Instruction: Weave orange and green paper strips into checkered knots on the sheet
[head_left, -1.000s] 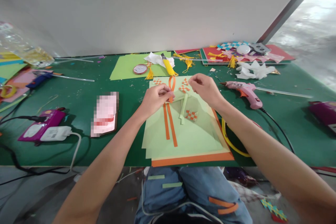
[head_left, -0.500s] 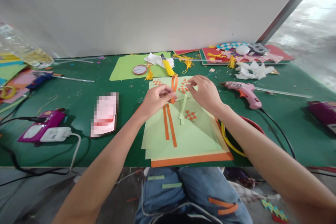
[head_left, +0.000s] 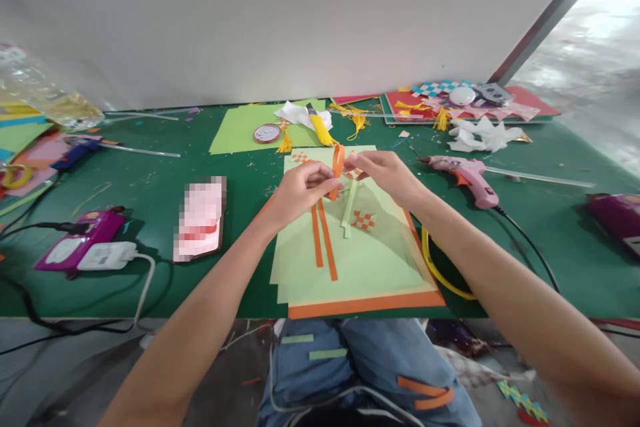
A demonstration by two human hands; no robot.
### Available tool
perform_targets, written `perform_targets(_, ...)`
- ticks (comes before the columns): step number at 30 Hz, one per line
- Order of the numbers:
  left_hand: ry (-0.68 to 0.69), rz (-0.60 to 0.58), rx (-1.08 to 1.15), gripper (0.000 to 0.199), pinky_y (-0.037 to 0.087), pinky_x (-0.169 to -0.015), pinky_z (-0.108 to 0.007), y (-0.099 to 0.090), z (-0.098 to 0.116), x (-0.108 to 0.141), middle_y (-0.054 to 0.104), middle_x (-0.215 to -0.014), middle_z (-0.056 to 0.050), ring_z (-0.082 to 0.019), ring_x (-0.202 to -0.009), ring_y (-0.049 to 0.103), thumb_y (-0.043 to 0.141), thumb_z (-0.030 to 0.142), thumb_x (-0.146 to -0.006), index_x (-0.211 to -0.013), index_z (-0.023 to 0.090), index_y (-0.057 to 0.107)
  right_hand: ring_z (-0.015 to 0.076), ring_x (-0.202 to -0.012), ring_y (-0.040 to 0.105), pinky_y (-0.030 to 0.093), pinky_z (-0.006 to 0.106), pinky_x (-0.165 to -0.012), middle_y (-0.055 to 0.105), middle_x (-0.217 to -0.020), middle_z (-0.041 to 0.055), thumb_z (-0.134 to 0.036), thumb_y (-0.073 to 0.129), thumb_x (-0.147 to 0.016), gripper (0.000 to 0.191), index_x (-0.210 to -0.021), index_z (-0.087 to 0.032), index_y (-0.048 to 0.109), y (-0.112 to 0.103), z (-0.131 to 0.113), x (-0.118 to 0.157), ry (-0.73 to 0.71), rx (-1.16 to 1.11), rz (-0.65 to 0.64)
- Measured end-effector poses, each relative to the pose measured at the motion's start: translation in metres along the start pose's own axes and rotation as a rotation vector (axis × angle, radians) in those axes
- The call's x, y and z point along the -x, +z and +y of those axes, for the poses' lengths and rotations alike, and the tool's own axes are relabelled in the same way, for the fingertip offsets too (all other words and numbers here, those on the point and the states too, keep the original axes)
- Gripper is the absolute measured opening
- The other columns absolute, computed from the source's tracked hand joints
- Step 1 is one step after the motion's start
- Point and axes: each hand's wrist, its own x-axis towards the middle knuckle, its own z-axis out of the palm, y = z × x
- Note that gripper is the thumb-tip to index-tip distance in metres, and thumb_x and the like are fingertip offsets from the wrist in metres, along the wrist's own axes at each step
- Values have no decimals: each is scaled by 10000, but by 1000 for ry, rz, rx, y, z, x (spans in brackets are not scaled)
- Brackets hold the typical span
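The left hand [head_left: 305, 191] pinches an orange loop [head_left: 335, 165] in its fingers, over the green paper [head_left: 360, 267]. The right hand [head_left: 390, 175] is just beside the loop, with its fingers bent in close; I cannot tell if they touch it or hold anything. Two orange strips [head_left: 327, 240] lie flat on the paper, near a checked piece [head_left: 364, 220]. The glue gun [head_left: 475, 177] lies on the tabletop [head_left: 240, 180]. The step looks like shaping the loop. I think the next move needs a soft, steady pinch so it won't squash.
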Motion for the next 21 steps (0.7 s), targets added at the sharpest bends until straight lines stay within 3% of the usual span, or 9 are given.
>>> perform_targets(2,12,-25,2,222,534,-792,-303,1,0,1,721,-868,-63,-199,-864,706,639,384,-862,-865,162,630,177,-819,641,487,301,-741,706,-820,56,-551,598,-835,392,-761,-177,690,2,-4,3,21,-89,-181)
perform_targets(4,7,-57,22,221,537,-801,-301,2,0,1,730,-917,-70,-203,-899,705,644,378,-860,-902,161,644,159,-740,634,480,304,-731,691,-750,38,-524,666,-796,356,-765,-170,690,5,-6,6,20,-158,-262)
perform_targets(11,-7,-82,22,227,526,-769,-280,3,-2,0,724,-858,-49,-180,-847,693,683,378,-829,-859,156,645,99,-609,506,412,276,-627,570,-610,-22,-451,788,-664,328,-606,-162,643,8,-4,4,42,-196,-54)
perform_targets(21,-82,-105,89,233,565,-777,-294,1,-3,0,718,-847,-50,-166,-785,702,695,360,-823,-901,141,685,100,-641,512,423,272,-621,603,-681,-3,-413,778,-682,285,-654,-160,652,5,1,1,44,-319,-45)
